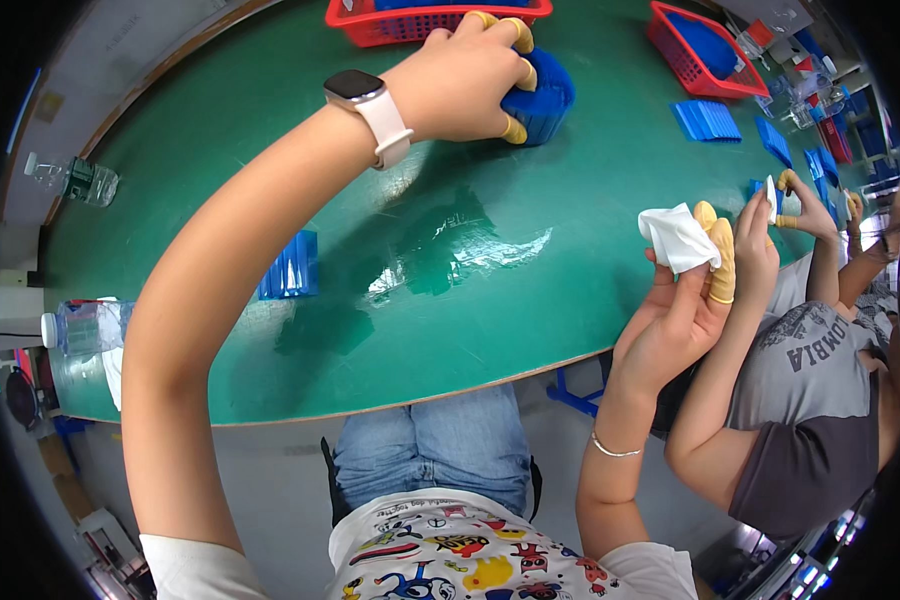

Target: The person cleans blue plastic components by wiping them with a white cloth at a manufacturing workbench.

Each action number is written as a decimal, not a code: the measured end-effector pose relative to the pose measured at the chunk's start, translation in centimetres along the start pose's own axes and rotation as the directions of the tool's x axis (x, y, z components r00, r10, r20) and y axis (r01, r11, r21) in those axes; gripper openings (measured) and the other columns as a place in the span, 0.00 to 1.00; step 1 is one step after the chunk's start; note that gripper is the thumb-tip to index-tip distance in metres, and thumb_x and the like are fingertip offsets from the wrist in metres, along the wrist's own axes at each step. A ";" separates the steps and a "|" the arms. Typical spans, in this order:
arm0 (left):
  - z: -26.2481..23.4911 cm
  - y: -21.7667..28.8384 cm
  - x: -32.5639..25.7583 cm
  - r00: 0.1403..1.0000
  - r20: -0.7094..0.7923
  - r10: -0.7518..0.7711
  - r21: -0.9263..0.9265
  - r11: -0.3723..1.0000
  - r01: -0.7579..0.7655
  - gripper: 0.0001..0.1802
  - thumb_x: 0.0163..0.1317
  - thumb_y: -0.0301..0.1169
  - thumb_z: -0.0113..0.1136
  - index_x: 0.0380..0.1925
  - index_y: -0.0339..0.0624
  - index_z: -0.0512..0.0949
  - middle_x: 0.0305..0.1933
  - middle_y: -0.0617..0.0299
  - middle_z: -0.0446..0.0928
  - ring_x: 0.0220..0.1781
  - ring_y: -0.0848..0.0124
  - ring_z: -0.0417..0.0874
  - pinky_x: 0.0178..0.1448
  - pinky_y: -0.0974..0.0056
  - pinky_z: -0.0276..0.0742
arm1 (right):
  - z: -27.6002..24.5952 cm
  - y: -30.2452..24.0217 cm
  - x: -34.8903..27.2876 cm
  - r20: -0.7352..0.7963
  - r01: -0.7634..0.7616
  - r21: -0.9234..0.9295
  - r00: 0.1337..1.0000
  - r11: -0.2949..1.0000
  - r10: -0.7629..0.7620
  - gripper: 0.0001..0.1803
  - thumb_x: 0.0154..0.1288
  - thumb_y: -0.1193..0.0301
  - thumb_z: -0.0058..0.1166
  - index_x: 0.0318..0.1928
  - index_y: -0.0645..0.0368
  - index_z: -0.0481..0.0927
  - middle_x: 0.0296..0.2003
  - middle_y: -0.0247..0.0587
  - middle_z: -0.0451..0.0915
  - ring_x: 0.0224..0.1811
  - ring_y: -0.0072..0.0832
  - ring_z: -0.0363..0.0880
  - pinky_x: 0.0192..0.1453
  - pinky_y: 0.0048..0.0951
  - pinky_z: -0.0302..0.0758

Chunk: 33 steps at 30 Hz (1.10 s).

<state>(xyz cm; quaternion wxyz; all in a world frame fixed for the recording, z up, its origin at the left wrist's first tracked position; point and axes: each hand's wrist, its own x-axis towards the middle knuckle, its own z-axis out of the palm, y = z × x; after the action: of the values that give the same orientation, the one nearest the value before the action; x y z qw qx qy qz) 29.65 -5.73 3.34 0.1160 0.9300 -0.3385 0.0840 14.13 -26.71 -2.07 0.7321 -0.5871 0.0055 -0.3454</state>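
My left hand (465, 80), with yellow finger cots on its tips and a watch at the wrist, stretches to the far side of the green table (470, 330). Its fingers are closed around a bundle of thin blue pieces (548, 100), just in front of a red basket (370, 32). Over the table's right part, my right hand (675, 310) pinches a crumpled white cloth (678, 238). Two of its raised fingers wear yellow cots. By my left forearm lies a small stack of blue pieces (292, 265).
Clear plastic bottles (90, 182) lie at the left edge. Far right stand a second red basket (685, 60) with blue contents and a row of blue pieces (707, 121). Close on my right, a co-worker (800, 370) in grey also holds a white cloth.
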 end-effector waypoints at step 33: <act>1.0 11.7 -16.2 0.900 -0.142 -0.412 -0.339 0.874 0.347 0.11 0.58 0.37 0.68 0.32 0.41 0.82 0.20 0.56 0.77 0.28 0.61 0.81 0.34 0.60 0.75 | -1.8 -2.9 -6.3 0.121 0.293 -0.499 0.956 0.816 -0.269 0.17 0.70 0.81 0.44 0.57 0.70 0.74 0.58 0.57 0.76 0.55 0.44 0.79 0.57 0.40 0.79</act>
<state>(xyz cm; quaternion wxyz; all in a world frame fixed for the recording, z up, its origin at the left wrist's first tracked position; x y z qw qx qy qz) 9.90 -4.79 0.46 0.3077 0.9349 -0.1432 0.1037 7.16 -25.20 -2.61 0.4908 -0.7621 -0.0061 -0.4223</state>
